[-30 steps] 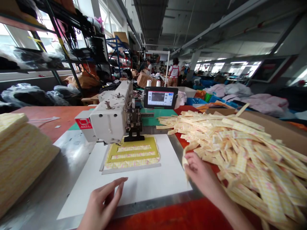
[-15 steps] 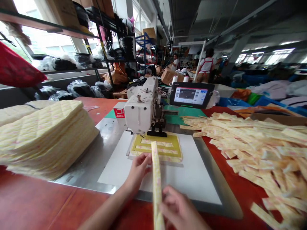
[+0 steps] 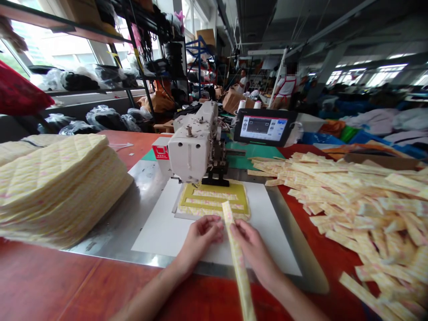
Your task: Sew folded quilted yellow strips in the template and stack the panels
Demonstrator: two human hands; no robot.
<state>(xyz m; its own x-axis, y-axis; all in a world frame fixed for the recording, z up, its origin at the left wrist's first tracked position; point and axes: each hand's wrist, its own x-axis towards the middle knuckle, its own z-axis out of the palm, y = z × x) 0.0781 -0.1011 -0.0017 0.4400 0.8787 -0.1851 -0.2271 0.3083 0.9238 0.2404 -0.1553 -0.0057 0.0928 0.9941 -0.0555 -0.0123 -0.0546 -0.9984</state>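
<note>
A long, narrow quilted fabric strip (image 3: 236,261) in pale yellow with a pink print runs upright between my hands. My left hand (image 3: 200,238) pinches its edge, and my right hand (image 3: 252,249) grips it from the other side, both above a white board (image 3: 157,236). Just beyond the fingers, a yellow-green slotted sewing template (image 3: 214,200) lies under the foot of an industrial sewing machine (image 3: 187,154). A loose pile of similar strips (image 3: 361,209) spreads to the right, and a stack of quilted panels (image 3: 56,191) stands to the left.
A control touchscreen (image 3: 262,127) stands behind the machine. The red tabletop (image 3: 67,281) and a steel plate (image 3: 110,227) surround the board. Shelves, bagged goods and a co-worker stand farther back.
My view has swung left since the earliest frame. My right hand has brought a strip from the pile, and my hands have closed in on it above the board.
</note>
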